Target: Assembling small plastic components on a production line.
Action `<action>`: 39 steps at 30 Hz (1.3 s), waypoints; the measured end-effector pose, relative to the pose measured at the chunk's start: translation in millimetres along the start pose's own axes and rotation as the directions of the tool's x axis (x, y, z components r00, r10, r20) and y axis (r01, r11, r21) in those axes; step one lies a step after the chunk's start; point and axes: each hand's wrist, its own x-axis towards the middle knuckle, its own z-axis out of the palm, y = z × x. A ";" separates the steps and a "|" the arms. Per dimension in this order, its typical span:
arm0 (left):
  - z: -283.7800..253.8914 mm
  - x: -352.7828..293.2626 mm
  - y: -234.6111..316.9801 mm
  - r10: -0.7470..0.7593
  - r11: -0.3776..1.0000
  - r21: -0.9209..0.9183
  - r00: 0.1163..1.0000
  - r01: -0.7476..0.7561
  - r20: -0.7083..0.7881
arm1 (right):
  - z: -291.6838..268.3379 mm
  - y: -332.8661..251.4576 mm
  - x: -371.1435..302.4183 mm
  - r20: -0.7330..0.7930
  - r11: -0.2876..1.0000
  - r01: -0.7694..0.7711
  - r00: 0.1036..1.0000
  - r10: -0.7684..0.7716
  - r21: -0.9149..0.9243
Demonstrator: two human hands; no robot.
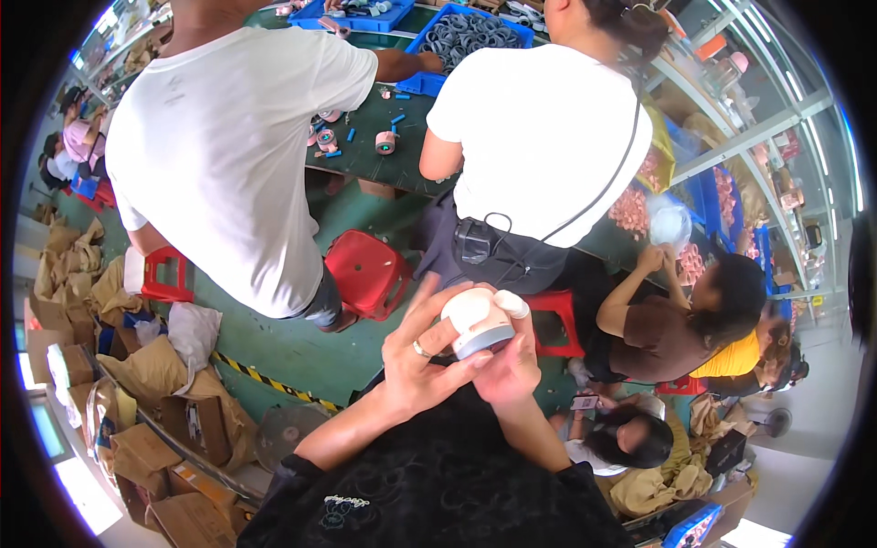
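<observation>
In front of my chest I hold a pale pink, rounded plastic part [468,309] with a grey band around its lower edge and a small knob-like bump on its right side. It looks like a bottle lid, but its exact kind is unclear. My left hand [416,361], with a ring on one finger, grips it from the left, with its thumb along the grey band. Around its right and lower side my right hand [512,365] is closed, the thumb near the bump. The part is tilted, and its underside is mostly hidden.
Two people in white shirts stand ahead at a green worktable [361,151] bearing small pink parts and a blue bin [525,35] of grey rings. Red stools [365,269] stand close ahead. Cardboard boxes [146,457] fill the left; seated people [676,338] are at right.
</observation>
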 end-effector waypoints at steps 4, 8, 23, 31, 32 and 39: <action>-7.1 4.9 4.7 0.036 0.999 -0.003 0.997 -0.036 0.064 | -4.9 -7.3 7.1 0.114 0.985 0.011 0.993 0.008 -0.170; 1.9 3.9 11.0 0.068 0.996 0.066 0.997 -0.065 -0.046 | 16.8 -5.3 7.1 0.066 0.977 0.071 0.996 -0.059 -0.202; 13.4 11.0 29.9 -0.099 0.954 -0.279 0.994 0.106 0.040 | 22.5 -22.3 16.3 -0.057 0.941 0.153 0.982 -0.178 -0.303; 0.5 20.7 38.3 -0.227 0.966 -0.077 0.955 0.245 0.190 | 18.0 -12.7 13.0 -0.151 0.969 0.041 0.985 -0.080 -0.243; -1.0 19.2 35.1 -0.233 0.966 -0.071 0.954 0.250 0.186 | 19.2 -11.5 14.7 -0.185 0.961 0.019 0.980 -0.072 -0.275; -12.3 19.2 1.3 -0.532 0.645 -0.498 0.808 0.580 0.253 | 9.1 -15.1 27.8 -0.052 0.941 -0.242 0.970 0.237 -0.236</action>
